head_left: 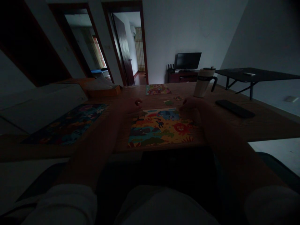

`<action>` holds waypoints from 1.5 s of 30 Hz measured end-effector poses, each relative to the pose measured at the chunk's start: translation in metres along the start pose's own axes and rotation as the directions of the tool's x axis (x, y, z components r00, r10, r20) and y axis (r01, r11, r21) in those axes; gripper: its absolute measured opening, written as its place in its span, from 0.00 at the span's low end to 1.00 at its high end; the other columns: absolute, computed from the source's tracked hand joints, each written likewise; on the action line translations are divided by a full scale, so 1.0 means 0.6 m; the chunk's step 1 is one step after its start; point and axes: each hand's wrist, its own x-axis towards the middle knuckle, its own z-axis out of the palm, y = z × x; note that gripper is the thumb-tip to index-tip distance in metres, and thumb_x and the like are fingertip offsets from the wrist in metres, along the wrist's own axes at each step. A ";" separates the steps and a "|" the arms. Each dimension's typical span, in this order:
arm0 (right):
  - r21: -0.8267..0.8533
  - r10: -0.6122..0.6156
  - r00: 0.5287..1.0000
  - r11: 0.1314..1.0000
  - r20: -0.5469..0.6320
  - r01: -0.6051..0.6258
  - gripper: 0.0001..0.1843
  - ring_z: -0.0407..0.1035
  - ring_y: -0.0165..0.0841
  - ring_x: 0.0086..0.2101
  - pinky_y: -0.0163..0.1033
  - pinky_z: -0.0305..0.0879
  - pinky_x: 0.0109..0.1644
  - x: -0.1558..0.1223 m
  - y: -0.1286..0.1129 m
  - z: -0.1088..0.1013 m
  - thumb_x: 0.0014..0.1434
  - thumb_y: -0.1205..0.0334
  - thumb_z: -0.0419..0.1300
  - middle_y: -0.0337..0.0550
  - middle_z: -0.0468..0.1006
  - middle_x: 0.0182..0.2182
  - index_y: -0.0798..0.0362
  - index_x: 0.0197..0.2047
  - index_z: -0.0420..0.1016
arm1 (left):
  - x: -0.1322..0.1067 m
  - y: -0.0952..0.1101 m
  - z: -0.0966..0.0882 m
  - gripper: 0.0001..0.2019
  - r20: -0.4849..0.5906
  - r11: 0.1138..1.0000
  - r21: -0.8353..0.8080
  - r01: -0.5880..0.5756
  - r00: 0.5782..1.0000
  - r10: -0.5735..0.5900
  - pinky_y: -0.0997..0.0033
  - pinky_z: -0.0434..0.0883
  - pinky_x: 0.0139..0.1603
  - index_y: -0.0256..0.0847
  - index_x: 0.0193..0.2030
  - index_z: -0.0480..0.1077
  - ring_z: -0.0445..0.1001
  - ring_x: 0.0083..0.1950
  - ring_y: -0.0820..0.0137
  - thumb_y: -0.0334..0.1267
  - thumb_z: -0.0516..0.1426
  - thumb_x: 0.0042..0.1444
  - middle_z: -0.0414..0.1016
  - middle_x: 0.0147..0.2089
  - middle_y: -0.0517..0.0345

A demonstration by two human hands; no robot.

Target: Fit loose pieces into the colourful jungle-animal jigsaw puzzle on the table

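right now my right hand (192, 106) rests curled at the puzzle's (161, 126) far right corner, touching its edge; too dark for me to tell if it pinches a piece. my left hand (131, 104) sits loosely closed just off the far left corner. two loose pieces (172, 100) lie just beyond, nearer the right hand. the puzzle is flat, glossy card, wider than deep, on a wooden table (262, 125).

Head view, forward and down (close), over table (257, 122)
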 end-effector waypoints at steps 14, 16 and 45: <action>-0.059 0.015 0.968 0.998 -0.250 -0.031 0.13 0.80 0.48 0.45 0.44 0.74 0.49 0.002 -0.028 -0.011 0.65 0.60 0.64 0.62 0.84 0.43 0.60 0.45 0.85 | 0.004 0.003 0.014 0.23 -0.029 0.992 -0.115 -0.060 0.998 0.057 0.67 0.74 0.50 0.39 0.64 0.74 0.80 0.48 0.62 0.41 0.59 0.63 0.81 0.55 0.47; 0.055 -0.034 0.948 0.997 -0.318 0.054 0.10 0.80 0.46 0.44 0.42 0.74 0.47 0.000 -0.033 -0.012 0.63 0.63 0.65 0.59 0.85 0.42 0.59 0.44 0.85 | -0.001 0.015 0.016 0.23 -0.018 0.986 -0.137 -0.091 0.996 0.089 0.67 0.74 0.48 0.39 0.63 0.75 0.80 0.47 0.63 0.42 0.60 0.63 0.82 0.53 0.48; 0.660 -0.465 0.885 0.675 0.035 0.329 0.12 0.76 0.29 0.31 0.30 0.71 0.30 -0.060 -0.171 0.049 0.62 0.59 0.70 0.42 0.84 0.38 0.51 0.48 0.80 | -0.011 0.086 0.042 0.17 -0.044 0.828 -0.532 -0.180 0.982 0.185 0.67 0.77 0.47 0.37 0.54 0.74 0.80 0.47 0.65 0.40 0.64 0.60 0.81 0.51 0.47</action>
